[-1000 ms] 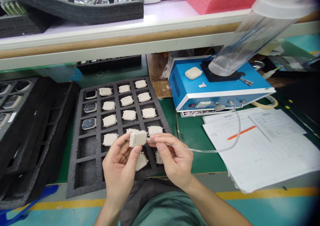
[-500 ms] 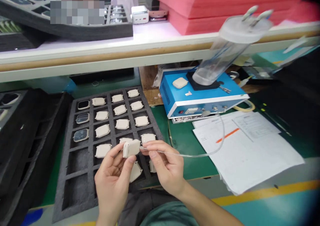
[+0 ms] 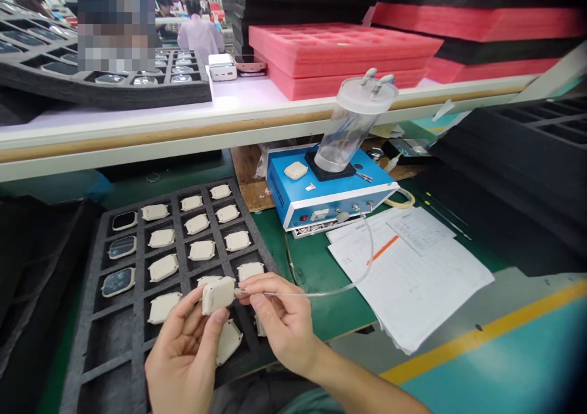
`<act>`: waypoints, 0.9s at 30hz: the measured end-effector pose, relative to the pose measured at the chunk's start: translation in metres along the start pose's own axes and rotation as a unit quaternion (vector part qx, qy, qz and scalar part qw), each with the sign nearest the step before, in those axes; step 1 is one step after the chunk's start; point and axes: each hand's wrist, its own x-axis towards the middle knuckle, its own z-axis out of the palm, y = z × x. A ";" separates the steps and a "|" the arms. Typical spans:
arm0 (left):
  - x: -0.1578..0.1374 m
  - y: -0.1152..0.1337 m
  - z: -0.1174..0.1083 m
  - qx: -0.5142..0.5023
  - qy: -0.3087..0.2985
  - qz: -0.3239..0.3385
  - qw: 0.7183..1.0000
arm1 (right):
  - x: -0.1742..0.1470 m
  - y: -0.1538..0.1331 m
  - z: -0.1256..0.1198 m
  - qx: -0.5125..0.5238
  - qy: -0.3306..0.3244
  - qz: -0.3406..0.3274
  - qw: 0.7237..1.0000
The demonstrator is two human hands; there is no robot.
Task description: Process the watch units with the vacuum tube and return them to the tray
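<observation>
My left hand (image 3: pixel 186 347) grips a cream watch case (image 3: pixel 217 295) by its edges, thumb on the near side and fingers behind. Between thumb and fingers, my right hand (image 3: pixel 282 319) pinches the end of a clear thin tube (image 3: pixel 316 293), its tip against the right side of the case. That tube curves back to the front of a blue box-shaped machine (image 3: pixel 339 189). Below both hands lies a black foam tray (image 3: pixel 137 316) with cream watch cases in several compartments. Three watches with dark screens (image 3: pixel 118 281) fill part of its left column.
A clear cylinder (image 3: pixel 342 133) and a loose cream case (image 3: pixel 296 170) stand on the machine. Papers (image 3: pixel 413 279) lie at the right. Overhead runs a white shelf (image 3: pixel 229 105) with red foam trays (image 3: pixel 339 53). Black foam trays (image 3: pixel 518 175) are stacked at the far right.
The view has tilted up and shifted right, so things appear lower and further left. Both hands keep the same hold on the watch case and tube.
</observation>
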 end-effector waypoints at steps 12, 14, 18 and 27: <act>0.000 0.003 0.003 -0.005 0.028 -0.002 1.000 | -0.002 0.002 0.000 0.021 -0.008 0.013 1.000; 0.000 0.004 0.004 -0.010 0.032 -0.005 0.999 | -0.002 0.002 0.000 0.024 -0.008 0.015 1.000; 0.000 0.004 0.004 -0.015 0.031 -0.006 0.999 | -0.002 0.002 0.000 0.026 -0.006 0.013 1.000; -0.001 0.006 0.006 -0.021 0.030 0.006 0.999 | -0.001 0.002 0.000 0.022 -0.007 0.007 1.000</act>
